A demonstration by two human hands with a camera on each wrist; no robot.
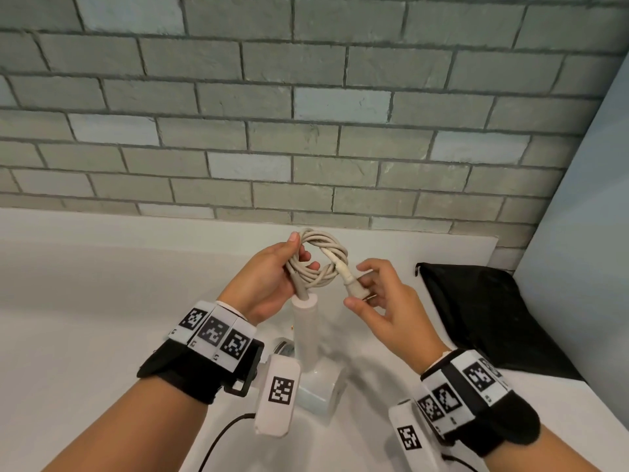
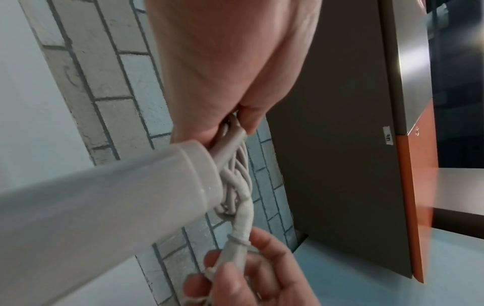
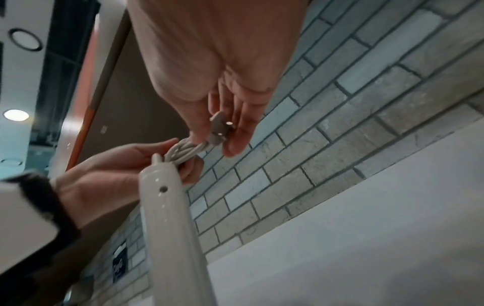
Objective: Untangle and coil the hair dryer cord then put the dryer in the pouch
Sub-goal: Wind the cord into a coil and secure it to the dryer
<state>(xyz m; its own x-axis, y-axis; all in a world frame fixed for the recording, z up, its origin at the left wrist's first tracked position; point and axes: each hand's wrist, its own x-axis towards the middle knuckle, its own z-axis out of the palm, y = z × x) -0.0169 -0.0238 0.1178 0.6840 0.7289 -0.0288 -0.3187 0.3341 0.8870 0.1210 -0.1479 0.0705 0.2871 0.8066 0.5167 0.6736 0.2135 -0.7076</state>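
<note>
A white hair dryer (image 1: 308,338) hangs handle-up below my hands; its handle also shows in the left wrist view (image 2: 104,207) and the right wrist view (image 3: 170,227). Its beige cord (image 1: 316,260) is wound into a small coil with several loops. My left hand (image 1: 272,277) grips the coil where the cord leaves the handle. My right hand (image 1: 377,301) pinches the plug (image 1: 354,287) at the cord's end, between thumb and fingers; the plug (image 3: 218,126) shows its metal pins. A black pouch (image 1: 486,308) lies flat on the counter to the right.
A white counter (image 1: 102,284) runs under the hands to a grey brick wall (image 1: 306,114). A pale panel (image 1: 585,216) closes the right side behind the pouch. A black cable (image 1: 221,434) trails from my left wrist camera.
</note>
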